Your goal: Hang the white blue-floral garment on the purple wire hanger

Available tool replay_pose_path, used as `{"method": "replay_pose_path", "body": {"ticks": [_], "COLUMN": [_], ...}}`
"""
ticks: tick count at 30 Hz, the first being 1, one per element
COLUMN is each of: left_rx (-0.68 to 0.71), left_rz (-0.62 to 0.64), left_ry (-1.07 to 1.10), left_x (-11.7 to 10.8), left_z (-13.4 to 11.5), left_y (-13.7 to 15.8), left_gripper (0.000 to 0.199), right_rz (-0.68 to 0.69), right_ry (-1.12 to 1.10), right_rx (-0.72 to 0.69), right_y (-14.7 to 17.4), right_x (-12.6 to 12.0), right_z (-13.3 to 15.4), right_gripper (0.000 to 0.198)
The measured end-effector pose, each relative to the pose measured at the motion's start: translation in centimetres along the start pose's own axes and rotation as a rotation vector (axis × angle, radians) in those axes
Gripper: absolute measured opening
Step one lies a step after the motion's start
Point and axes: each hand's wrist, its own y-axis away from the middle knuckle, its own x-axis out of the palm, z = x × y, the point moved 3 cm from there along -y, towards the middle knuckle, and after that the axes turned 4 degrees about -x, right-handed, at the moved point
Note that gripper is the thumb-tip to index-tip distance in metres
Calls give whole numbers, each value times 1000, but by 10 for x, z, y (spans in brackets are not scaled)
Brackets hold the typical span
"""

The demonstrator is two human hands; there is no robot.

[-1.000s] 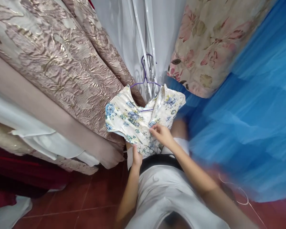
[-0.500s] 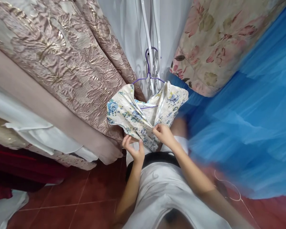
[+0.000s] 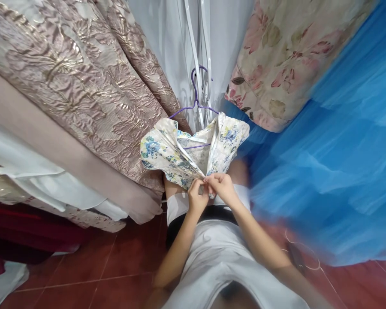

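A white floral dress [image 3: 176,161] with blue roses hangs on a purple clothes hanger [image 3: 195,92] in front of my legs. Its neckline opens in a V, and the two front edges meet where my hands are. My right hand [image 3: 223,186] pinches the dress at the bottom of that V. Right beside it, my left hand [image 3: 197,197] is closed on the cloth just below, thumb and fingers bent together. The fingertips of both hands nearly touch. Any zip or button between them is too small to make out.
White straps [image 3: 193,43] hang behind the hanger before a pale curtain-like cloth [image 3: 157,25]. Pink brocade gowns [image 3: 67,86] line the left, a blue tulle skirt [image 3: 324,180] the right, with a floral cloth [image 3: 270,77] above it. A thin cord [image 3: 309,266] lies on the red tiled floor [image 3: 122,270].
My left hand has moved right and up from the side of the dress, its spread fingers closing on the cloth beside my right hand. My right hand keeps its pinch.
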Motion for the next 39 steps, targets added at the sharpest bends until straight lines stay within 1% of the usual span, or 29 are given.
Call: {"method": "replay_pose_path", "body": {"ticks": [2,5,7,10,14,16,19,21,22,23,25,27,28,29,30,32,34,35,37,39], "left_rx": [22,33,14,-3,21,21,-9,-13,6,39,136,254,329,391,425,485,520,533,552,564], "left_rz": [53,134,165,219,346,399,437,435,407,357,184,-9,-69,-94,-72,43,155,190,207,165], "left_ry": [6,24,30,22,-30,-30,-2,9,14,19,17,-24,-65,-105,-156,-270,-362,-390,-404,-384], "left_x": [0,3,2,-3,-10,-9,-5,-5,-8,-12,-28,-48,-56,-62,-66,-65,-59,-55,-48,-45], "left_z": [-3,-4,-4,-9,-18,-18,-9,-4,-4,-7,-21,-43,-56,-68,-79,-93,-97,-97,-93,-90], "left_y": [-1,-3,-5,-11,-12,-7,1,-1,-6,-15,-42,-78,-97,-117,-137,-170,-194,-202,-211,-217], "left_gripper": [19,14,16,18,19,18,19,18,16,12,8,16,22,28,32,35,35,35,35,36], "right_rz": [-23,-61,-68,-64,-76,-93,-128,-149,-152,-151,-134,-113,-108,-104,-102,-93,-84,-85,-96,-104], "right_ry": [-74,-128,-163,-225,-286,-286,-247,-207,-184,-160,-108,-63,-46,-33,-25,-18,-20,-24,-43,-63], "right_rx": [-9,-101,-162,-231,-287,-322,-360,-373,-381,-392,-408,-410,-408,-405,-404,-408,-414,-415,-412,-405], "right_y": [-8,-27,-45,-72,-100,-107,-106,-100,-97,-93,-87,-83,-82,-82,-82,-85,-89,-91,-97,-101], "right_x": [0,1,4,13,19,15,5,-3,-6,-7,-9,-7,-6,-6,-5,-5,-5,-5,-2,4], "right_z": [10,34,52,75,103,117,132,138,139,140,140,139,139,139,139,139,137,136,131,122], "right_gripper": [30,29,28,27,26,26,24,21,20,19,18,18,19,19,20,23,25,26,28,29]}}
